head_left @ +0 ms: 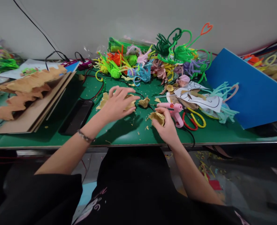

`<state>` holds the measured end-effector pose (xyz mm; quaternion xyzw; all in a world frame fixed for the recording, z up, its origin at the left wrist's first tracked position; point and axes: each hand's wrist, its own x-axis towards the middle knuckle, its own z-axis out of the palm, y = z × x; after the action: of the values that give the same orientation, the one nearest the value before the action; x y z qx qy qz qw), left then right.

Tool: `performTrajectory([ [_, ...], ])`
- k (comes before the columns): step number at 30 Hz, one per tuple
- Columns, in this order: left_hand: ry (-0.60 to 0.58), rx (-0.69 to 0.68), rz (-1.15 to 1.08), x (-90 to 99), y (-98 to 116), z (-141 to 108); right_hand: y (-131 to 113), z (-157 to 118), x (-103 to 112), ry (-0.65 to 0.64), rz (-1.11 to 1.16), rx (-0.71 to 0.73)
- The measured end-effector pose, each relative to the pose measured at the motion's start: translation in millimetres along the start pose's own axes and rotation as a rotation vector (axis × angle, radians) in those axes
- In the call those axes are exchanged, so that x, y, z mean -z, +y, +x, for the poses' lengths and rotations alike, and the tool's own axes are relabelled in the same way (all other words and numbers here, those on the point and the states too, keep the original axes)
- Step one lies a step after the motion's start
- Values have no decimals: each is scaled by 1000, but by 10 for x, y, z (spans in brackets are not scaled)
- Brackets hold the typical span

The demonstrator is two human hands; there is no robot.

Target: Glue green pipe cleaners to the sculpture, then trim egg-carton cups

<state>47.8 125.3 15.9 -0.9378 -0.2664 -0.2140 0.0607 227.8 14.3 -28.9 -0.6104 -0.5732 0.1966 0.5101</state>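
My right hand (168, 126) is closed on a torn tan cup piece of egg carton (158, 117), held above the green table. With fingers spread, my left hand (119, 103) hovers over or rests on a larger tan carton piece (103, 100); its palm hides most of that piece, so I cannot tell whether they touch. Between the hands lies a small crumpled carton scrap (143, 102). A pink glue gun (174, 109) lies just beyond my right hand, beside scissors (197, 120) with red and yellow handles.
Colourful pipe cleaners (129, 62) are heaped along the wall. Cardboard sheets (35, 109) and a black phone (77, 117) lie on the left. A blue board (246, 90) leans at the right, near paper cutouts (197, 97). Scraps litter the green table (124, 136).
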Motion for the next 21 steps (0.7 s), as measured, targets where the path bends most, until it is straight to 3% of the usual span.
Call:
performTrajectory([
  [2, -102, -100, -161, 148, 239, -142, 7, 82, -35, -61, -89, 63],
  [5, -463, -292, -387, 216, 600, -504, -68, 176, -51, -109, -221, 152],
  [8, -912, -217, -484, 118, 832, -960, -241, 110, 55, -116, -252, 214],
  [9, -1047, -153, -513, 81, 866, -1099, -289, 32, 119, -207, -241, 229],
  [10, -1135, -49, -516, 54, 879, -1220, -317, -75, 191, -393, -238, 221],
  [13, -1215, 174, -609, 50, 833, -1440, -241, -518, 402, -1121, -318, 67],
  [14, -1227, 213, -650, 65, 808, -1471, -172, -676, 455, -1251, -418, -9],
  [17, -1286, 282, -688, 92, 768, -1503, 40, -1043, 535, -1473, -508, -223],
  [21, -1273, 227, -519, 18, 827, -1510, 105, -1176, 485, -1454, -551, -131],
])
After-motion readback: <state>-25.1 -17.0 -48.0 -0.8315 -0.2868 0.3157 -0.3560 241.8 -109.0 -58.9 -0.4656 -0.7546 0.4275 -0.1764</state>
